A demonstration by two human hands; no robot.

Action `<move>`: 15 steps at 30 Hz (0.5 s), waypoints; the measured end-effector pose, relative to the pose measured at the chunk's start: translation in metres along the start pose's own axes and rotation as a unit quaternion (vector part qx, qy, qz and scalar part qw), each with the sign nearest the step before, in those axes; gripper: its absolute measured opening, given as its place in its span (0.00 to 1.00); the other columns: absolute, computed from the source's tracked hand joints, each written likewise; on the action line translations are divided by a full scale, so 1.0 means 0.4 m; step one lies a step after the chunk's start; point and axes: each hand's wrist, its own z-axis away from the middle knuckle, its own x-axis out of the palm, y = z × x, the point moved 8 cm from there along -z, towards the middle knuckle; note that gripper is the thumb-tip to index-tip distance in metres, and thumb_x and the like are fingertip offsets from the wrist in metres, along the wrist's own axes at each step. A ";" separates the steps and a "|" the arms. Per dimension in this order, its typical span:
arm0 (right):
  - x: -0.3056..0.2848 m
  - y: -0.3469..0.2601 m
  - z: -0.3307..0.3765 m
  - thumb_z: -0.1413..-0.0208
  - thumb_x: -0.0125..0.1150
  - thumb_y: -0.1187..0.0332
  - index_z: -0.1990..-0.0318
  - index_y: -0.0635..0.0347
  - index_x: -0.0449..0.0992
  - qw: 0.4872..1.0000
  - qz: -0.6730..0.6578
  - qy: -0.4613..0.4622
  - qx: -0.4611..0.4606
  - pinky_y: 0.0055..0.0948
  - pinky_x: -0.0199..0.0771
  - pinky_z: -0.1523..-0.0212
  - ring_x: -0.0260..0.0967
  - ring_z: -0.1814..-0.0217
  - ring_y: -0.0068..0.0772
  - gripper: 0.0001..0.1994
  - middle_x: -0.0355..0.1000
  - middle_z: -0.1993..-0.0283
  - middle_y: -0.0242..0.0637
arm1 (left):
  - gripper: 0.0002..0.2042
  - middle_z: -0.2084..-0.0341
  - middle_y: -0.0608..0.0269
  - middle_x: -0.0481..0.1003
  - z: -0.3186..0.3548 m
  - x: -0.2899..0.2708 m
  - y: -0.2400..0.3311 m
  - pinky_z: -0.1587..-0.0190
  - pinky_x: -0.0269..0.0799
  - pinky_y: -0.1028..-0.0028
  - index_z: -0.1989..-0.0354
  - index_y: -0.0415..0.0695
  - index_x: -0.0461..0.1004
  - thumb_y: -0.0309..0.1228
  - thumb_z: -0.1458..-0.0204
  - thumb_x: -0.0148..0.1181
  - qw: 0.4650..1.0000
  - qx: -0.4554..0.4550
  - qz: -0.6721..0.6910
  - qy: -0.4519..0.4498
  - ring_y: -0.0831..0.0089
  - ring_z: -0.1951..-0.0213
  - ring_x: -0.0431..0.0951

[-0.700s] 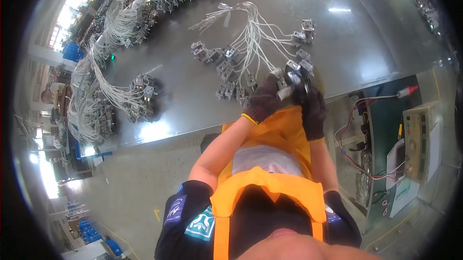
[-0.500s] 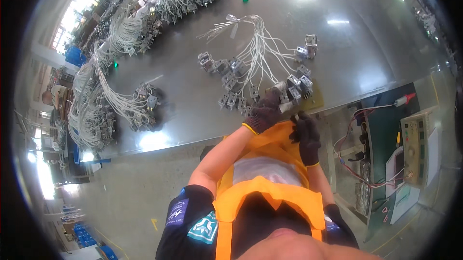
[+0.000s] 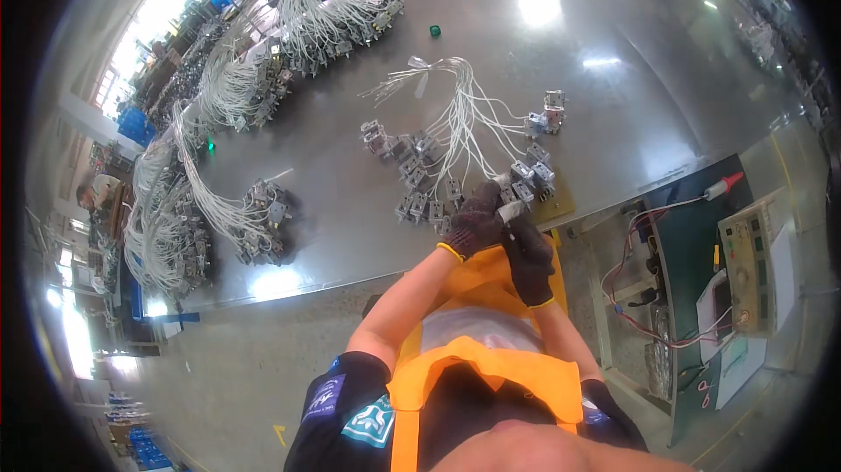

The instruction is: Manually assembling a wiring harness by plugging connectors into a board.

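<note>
Our two gloved hands meet at the near edge of the work: the left hand (image 3: 479,225) curls over the lower blocks, fingers bent, and the right hand (image 3: 530,260) comes up close beside its fingertips, also bent. We cannot tell whether either is closed on anything, since the dark gloves hide their grip.

Largest around us is the grey metal desk (image 3: 648,95), running across in front. Along its left side lies the long heap (image 3: 232,91) of white wires and metal parts, with a smaller pile (image 3: 263,218) just right of its near end. Straight ahead of us lies the bunch (image 3: 460,113) we are working on: its wires are tied at the far end and fan out toward us, ending in small metal blocks (image 3: 416,179) to left and right. Under the right-hand blocks, partly covered, is a yellowish board (image 3: 556,202). Smaller again are two white pieces (image 3: 511,210) at the left fingertips, held or wrapped on, we cannot say which.

We judge the step in hand to be handling the blocks one by one at their wire ends. The next move calls for a light, steady pinch, the wires left slack.
</note>
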 end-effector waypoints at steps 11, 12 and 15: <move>-0.019 -0.034 -0.024 0.41 0.57 0.75 0.57 0.60 0.79 0.999 0.015 0.009 -0.040 0.29 0.75 0.59 0.75 0.61 0.35 0.07 0.76 0.59 0.41 | 0.23 0.56 0.47 0.74 -0.008 0.001 -0.001 0.52 0.72 0.64 0.43 0.38 0.68 0.37 0.44 0.62 1.000 0.007 0.012 0.025 0.58 0.57 0.77; -0.029 -0.039 -0.036 0.41 0.57 0.75 0.57 0.60 0.79 0.999 0.014 0.007 -0.043 0.29 0.75 0.59 0.75 0.61 0.35 0.07 0.76 0.59 0.41 | 0.23 0.56 0.47 0.74 -0.008 0.000 -0.011 0.52 0.72 0.64 0.43 0.38 0.68 0.37 0.44 0.62 1.000 0.007 0.012 0.029 0.58 0.57 0.77; -0.020 -0.125 -0.023 0.45 0.59 0.77 0.60 0.61 0.79 0.943 0.260 -0.047 -0.204 0.32 0.74 0.57 0.74 0.58 0.41 0.06 0.72 0.60 0.44 | 0.24 0.54 0.43 0.73 0.009 -0.016 0.053 0.49 0.70 0.62 0.43 0.38 0.67 0.39 0.43 0.61 0.995 0.040 -0.077 0.053 0.53 0.54 0.76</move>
